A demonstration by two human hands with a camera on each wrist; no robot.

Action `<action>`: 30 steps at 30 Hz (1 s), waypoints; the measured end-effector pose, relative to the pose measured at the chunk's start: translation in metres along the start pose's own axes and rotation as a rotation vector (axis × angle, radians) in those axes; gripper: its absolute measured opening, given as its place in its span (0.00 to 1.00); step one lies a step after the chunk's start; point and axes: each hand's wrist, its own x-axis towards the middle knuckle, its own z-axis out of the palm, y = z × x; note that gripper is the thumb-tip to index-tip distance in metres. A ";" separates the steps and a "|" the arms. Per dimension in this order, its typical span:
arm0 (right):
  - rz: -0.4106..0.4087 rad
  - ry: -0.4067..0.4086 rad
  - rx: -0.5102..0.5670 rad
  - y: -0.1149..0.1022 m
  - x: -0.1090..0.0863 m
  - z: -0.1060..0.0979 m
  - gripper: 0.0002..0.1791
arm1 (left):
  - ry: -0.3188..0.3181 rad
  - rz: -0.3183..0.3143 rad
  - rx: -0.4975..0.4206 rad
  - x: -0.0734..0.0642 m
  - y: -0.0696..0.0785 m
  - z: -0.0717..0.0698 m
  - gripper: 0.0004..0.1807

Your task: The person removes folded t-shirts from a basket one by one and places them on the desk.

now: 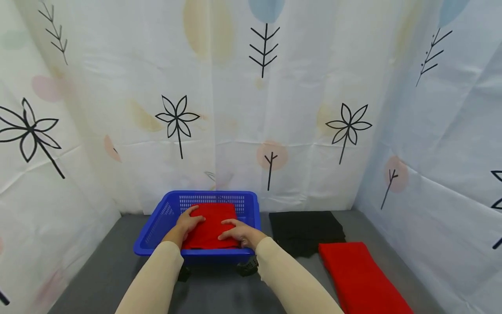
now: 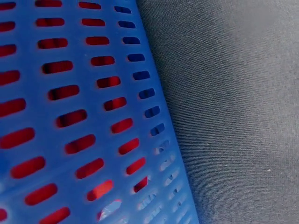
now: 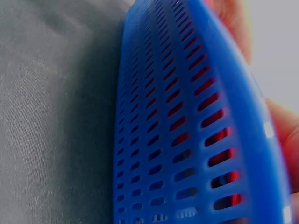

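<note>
A folded red cloth [image 1: 213, 218] lies inside a blue slotted plastic basket [image 1: 157, 226] in the head view. On the cloth's left side rests my left hand [image 1: 188, 222], fingers spread and thumb toward the middle. My right hand [image 1: 241, 233] reaches over the front right part of the rim, its spread fingers touching the cloth's right side. Red shows through the slots of the basket wall [image 2: 77, 107] in the left wrist view. In the right wrist view, blurred fingers [image 3: 236, 23] appear beyond the basket's rim [image 3: 243, 112].
A folded black cloth [image 1: 307, 229] lies right of the basket on the grey table [image 1: 219, 292]. Nearer the front right is another folded red cloth [image 1: 364, 279], close to the black one. A patterned white curtain [image 1: 235, 131] hangs behind and along both sides.
</note>
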 end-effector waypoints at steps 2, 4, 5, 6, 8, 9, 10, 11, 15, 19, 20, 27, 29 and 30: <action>-0.011 -0.002 0.047 0.000 0.000 -0.001 0.34 | 0.013 0.019 -0.004 -0.001 0.003 -0.001 0.36; -0.025 -0.005 0.086 -0.001 -0.001 -0.002 0.34 | 0.027 0.033 -0.014 -0.002 0.006 -0.001 0.36; -0.030 -0.006 0.100 -0.001 -0.001 -0.003 0.34 | 0.034 0.038 -0.017 -0.003 0.008 -0.002 0.36; -0.032 -0.005 0.106 -0.002 -0.001 -0.003 0.34 | 0.040 0.042 -0.022 -0.003 0.009 -0.003 0.36; -0.042 -0.005 0.114 -0.003 -0.002 -0.004 0.34 | 0.044 0.053 -0.029 -0.004 0.012 -0.003 0.36; -0.047 -0.005 0.120 -0.003 -0.003 -0.005 0.33 | 0.046 0.060 -0.031 -0.005 0.013 -0.004 0.36; -0.051 -0.007 0.125 -0.004 -0.003 -0.005 0.33 | 0.047 0.069 -0.032 -0.006 0.014 -0.004 0.36; -0.057 -0.011 0.136 -0.004 -0.004 -0.006 0.33 | 0.046 0.078 -0.030 -0.006 0.015 -0.005 0.36; -0.085 -0.034 0.183 -0.004 -0.006 -0.010 0.34 | 0.040 0.107 -0.015 -0.010 0.019 -0.006 0.36; -0.097 -0.045 0.204 -0.004 -0.010 -0.015 0.34 | 0.026 0.126 -0.024 -0.016 0.023 -0.007 0.37; -0.099 -0.044 0.197 -0.004 -0.011 -0.016 0.34 | 0.023 0.126 -0.032 -0.017 0.023 -0.008 0.37; -0.110 -0.047 0.187 -0.003 -0.018 -0.021 0.34 | 0.010 0.132 -0.073 -0.024 0.021 -0.011 0.37; -0.119 -0.059 0.211 -0.001 -0.020 -0.022 0.33 | 0.014 0.133 -0.079 -0.026 0.021 -0.011 0.37; -0.124 -0.062 0.218 0.000 -0.021 -0.022 0.33 | 0.019 0.134 -0.082 -0.027 0.021 -0.011 0.37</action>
